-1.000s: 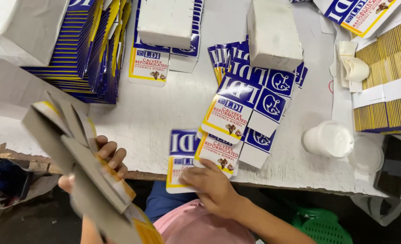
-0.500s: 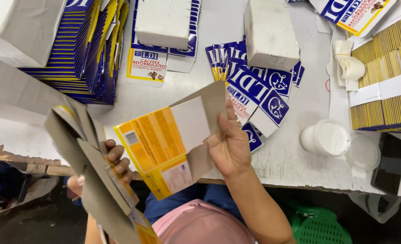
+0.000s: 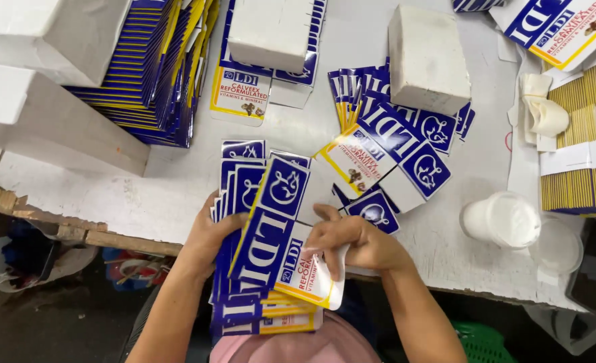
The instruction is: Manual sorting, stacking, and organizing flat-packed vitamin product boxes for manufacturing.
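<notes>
1. A fanned stack of flat blue-and-white carton blanks (image 3: 261, 269) is gripped along its left edge by the left hand (image 3: 207, 235), fingers curled around it, at the near table edge (image 3: 130, 238).
2. Half a second ago a single blank was held open, plain brown-and-orange inner face up, by the right hand; it has since been turned printed side up and laid on the stack.
3. The right hand (image 3: 355, 245) now rests on the top blank, fingers bent and pressing it down.
4. Judged from this, one more blank has been gathered; loose blanks (image 3: 392, 158) remain on the table beneath a white block (image 3: 427, 57).
</notes>
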